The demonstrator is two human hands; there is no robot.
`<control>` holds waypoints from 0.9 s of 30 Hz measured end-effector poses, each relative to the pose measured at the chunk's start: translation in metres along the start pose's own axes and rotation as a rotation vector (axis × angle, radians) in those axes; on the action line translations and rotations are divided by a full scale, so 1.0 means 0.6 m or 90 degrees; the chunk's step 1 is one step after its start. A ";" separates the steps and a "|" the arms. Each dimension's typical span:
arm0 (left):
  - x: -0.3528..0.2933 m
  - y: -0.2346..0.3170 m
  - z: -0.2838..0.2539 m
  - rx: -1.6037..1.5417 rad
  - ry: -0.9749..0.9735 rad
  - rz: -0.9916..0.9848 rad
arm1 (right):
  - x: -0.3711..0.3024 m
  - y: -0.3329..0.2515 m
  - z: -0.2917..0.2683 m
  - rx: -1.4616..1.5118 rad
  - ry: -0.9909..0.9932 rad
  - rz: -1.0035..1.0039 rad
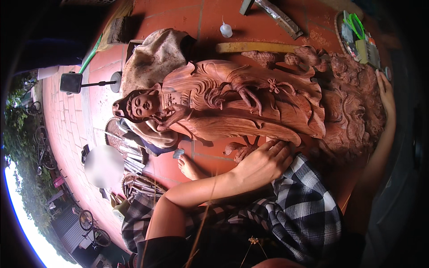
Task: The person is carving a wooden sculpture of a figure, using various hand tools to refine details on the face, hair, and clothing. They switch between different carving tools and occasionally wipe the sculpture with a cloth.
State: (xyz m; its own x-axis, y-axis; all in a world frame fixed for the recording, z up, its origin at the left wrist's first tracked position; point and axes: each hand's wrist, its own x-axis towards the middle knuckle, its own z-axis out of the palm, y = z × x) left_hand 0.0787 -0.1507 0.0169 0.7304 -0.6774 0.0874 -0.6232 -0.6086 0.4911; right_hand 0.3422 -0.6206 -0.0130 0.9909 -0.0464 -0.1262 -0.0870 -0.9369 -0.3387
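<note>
Remote log: wooden statue (250, 102) lies across tiled floor (178, 18), head toward its left edge | left hand (270, 161) curled, grip unclear to me | right hand (385, 89) released, against base (353, 107) | carving looks advanced; remainder unclear

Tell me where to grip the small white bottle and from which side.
Grip the white bottle around its rounded body, probably from above: its spout is thin, and the carved statue lies on the near side.
</note>
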 end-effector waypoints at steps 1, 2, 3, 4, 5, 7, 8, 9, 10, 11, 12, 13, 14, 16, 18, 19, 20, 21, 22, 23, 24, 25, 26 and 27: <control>0.001 0.000 -0.004 0.007 -0.001 0.002 | -0.001 0.001 0.003 -0.006 0.008 0.000; 0.004 0.002 -0.005 0.013 0.004 0.009 | 0.000 0.014 -0.001 -0.014 0.008 -0.011; 0.006 0.001 -0.005 0.016 -0.002 0.008 | 0.004 0.030 -0.003 -0.017 0.011 -0.024; 0.007 0.003 -0.004 0.018 -0.007 0.008 | 0.008 0.046 -0.004 -0.021 0.014 -0.036; 0.006 0.003 -0.004 0.022 -0.014 0.005 | 0.010 0.045 -0.004 -0.022 0.001 -0.036; 0.005 0.003 -0.003 0.033 -0.012 0.006 | 0.010 0.041 -0.006 -0.027 -0.024 -0.037; 0.006 0.002 -0.003 0.038 -0.006 0.007 | 0.011 0.043 -0.010 -0.024 -0.020 -0.037; 0.006 0.002 -0.003 0.037 -0.011 0.007 | 0.011 0.045 -0.011 -0.022 -0.016 -0.038; 0.007 0.001 -0.002 0.035 -0.015 0.006 | 0.010 0.046 -0.013 -0.020 -0.012 -0.040; 0.007 0.000 -0.002 0.034 -0.019 0.003 | 0.008 0.038 -0.016 -0.020 -0.022 -0.033; 0.005 0.001 -0.002 0.038 -0.026 -0.002 | 0.008 0.027 -0.013 -0.018 -0.035 -0.030; 0.002 0.002 -0.002 0.041 -0.032 -0.009 | 0.007 0.016 -0.010 -0.016 -0.048 -0.027; 0.001 0.002 -0.001 0.044 -0.036 -0.013 | 0.009 0.015 -0.010 -0.019 -0.050 -0.026; 0.002 0.002 0.001 0.022 -0.028 -0.015 | 0.011 0.033 -0.019 -0.037 -0.050 -0.017; 0.003 -0.001 0.004 0.005 -0.014 -0.012 | 0.009 0.052 -0.026 -0.039 -0.038 -0.028; 0.003 0.001 0.007 -0.004 -0.003 -0.012 | 0.011 0.067 -0.031 -0.030 -0.032 -0.037; 0.002 0.002 0.009 -0.011 0.003 -0.013 | 0.011 0.075 -0.028 -0.017 -0.030 -0.045; 0.000 0.004 0.009 -0.016 -0.012 -0.028 | 0.007 0.063 -0.026 0.006 -0.055 -0.041; -0.001 0.005 0.004 -0.009 -0.015 -0.034 | 0.009 0.058 -0.023 0.014 -0.057 -0.046; -0.001 0.005 0.002 -0.005 -0.018 -0.036 | 0.007 0.056 -0.024 0.017 -0.057 -0.047; 0.000 0.006 0.002 -0.002 -0.021 -0.037 | 0.005 0.053 -0.025 0.022 -0.057 -0.047; 0.000 0.006 0.005 0.004 -0.024 -0.037 | -0.001 0.052 -0.024 0.052 -0.047 -0.005; 0.000 0.007 0.004 -0.004 -0.029 -0.041 | -0.021 0.033 -0.025 -0.020 -0.040 -0.090; 0.001 0.008 0.001 -0.012 -0.033 -0.047 | -0.043 0.008 -0.029 -0.093 -0.033 -0.177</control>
State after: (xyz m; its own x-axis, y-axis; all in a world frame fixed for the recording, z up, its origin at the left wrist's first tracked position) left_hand 0.0762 -0.1543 0.0191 0.7583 -0.6519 0.0060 -0.5626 -0.6497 0.5112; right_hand 0.3180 -0.6297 0.0049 0.9676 0.2332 -0.0963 0.2062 -0.9509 -0.2307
